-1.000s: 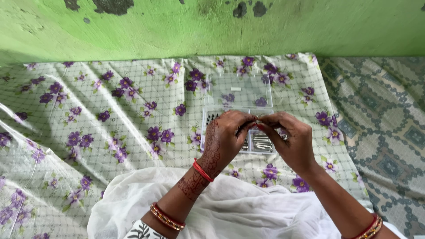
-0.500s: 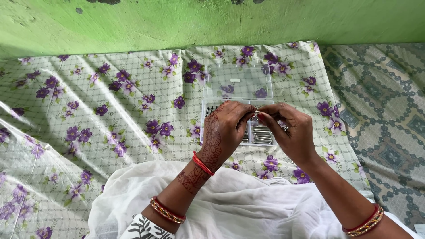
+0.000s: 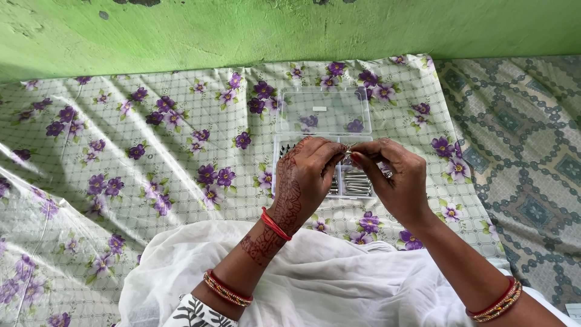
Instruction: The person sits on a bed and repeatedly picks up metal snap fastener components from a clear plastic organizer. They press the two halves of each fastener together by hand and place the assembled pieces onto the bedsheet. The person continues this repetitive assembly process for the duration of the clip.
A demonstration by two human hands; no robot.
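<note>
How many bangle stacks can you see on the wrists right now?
2: one gold-and-red bangle stack on the left forearm, low in frame, and one bangle stack on the right wrist at bottom right. A separate red thread circles the left wrist.

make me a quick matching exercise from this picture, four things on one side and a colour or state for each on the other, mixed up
Things:
1. clear plastic box
2. wall
3. left hand
4. cloth over the lap

Colour or state:
A. white
B. lid open, metal pieces inside
C. green, with chipped spots
D. patterned with reddish-brown henna

Pairs: 1-B, 2-C, 3-D, 4-A
</note>
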